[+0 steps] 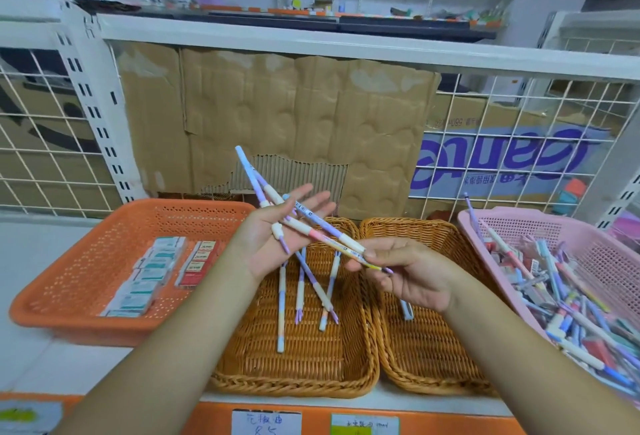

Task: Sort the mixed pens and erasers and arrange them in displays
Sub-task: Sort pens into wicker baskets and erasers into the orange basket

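Shop shelf [34,254] inspected. Over the left wicker basket [294,389], the left hand [273,240] lies flat, palm up, carrying several pens [325,224]; the right hand [408,275] pinches one pen's near-right tip. That pen runs far-left to near-right, basket directly below.

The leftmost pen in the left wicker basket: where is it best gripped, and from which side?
Pinch the pen at its near half, from above, fingers across the barrel. That half lies flat and alone on the floor of the left wicker basket; other pens lie closer at its far end.
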